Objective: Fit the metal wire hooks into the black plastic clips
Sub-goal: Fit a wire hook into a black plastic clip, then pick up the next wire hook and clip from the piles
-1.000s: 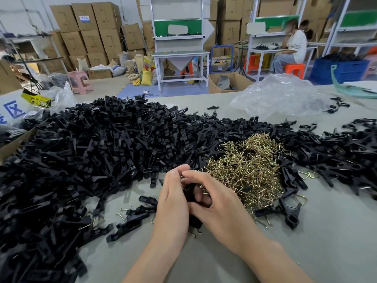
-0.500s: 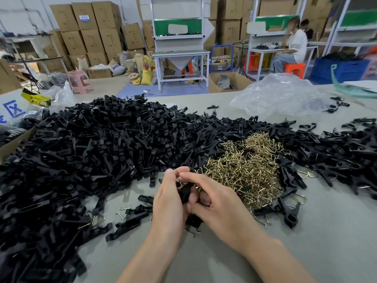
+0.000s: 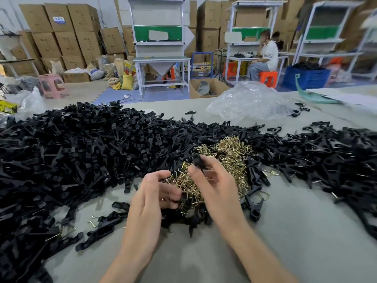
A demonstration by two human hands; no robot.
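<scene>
Evidently early on: right hand (image 3: 214,184) pinches one black clip (image 3: 198,161) over the wire hooks (image 3: 230,152), left hand (image 3: 151,198) loosely spread beside it, surrounding clip heaps (image 3: 81,152) unfitted.

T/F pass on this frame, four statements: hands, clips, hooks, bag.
1. The right hand pinches a black clip above the hooks. True.
2. The wire hooks sit in a cardboard box. False: they lie in a loose pile on the table, with the heap of black clips around it.
3. A clear plastic bag lies on the table beyond the clips. True.
4. Both hands grip the same clip. False: the hands are apart. Only the right one holds it, and the left hand is at the near edge of the hook pile, fingers curled. Whether it holds a hook cannot be told.
</scene>
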